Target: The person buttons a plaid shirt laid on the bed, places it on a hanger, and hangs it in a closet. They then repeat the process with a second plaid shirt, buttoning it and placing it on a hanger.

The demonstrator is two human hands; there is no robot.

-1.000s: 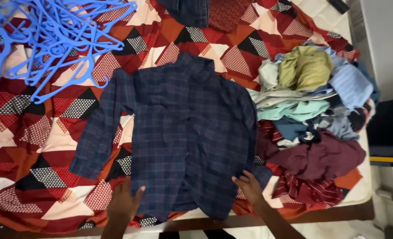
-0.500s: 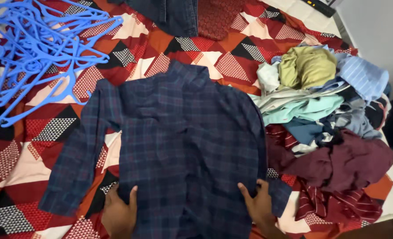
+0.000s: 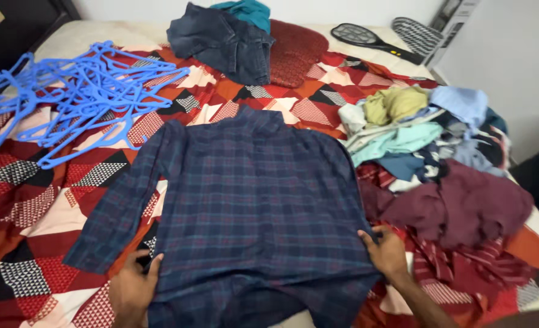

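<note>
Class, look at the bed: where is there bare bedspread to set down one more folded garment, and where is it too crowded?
Free patches: the bedspread between the blue hangers and the plaid shirt, below the hangers; a smaller strip between the shirt's collar and the dark jeans. Crowded: the clothes pile on the right, and the hanger heap at upper left.

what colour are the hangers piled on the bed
Bright blue hangers, tangled in a heap at the bed's far left; seen in the head view.

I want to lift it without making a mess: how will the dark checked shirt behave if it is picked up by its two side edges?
The checked shirt looks soft and floppy: it lies flat with wrinkles, so its middle would probably sag. Its spread sleeve would likely dangle. It seems light for its size, thin cloth.
</note>
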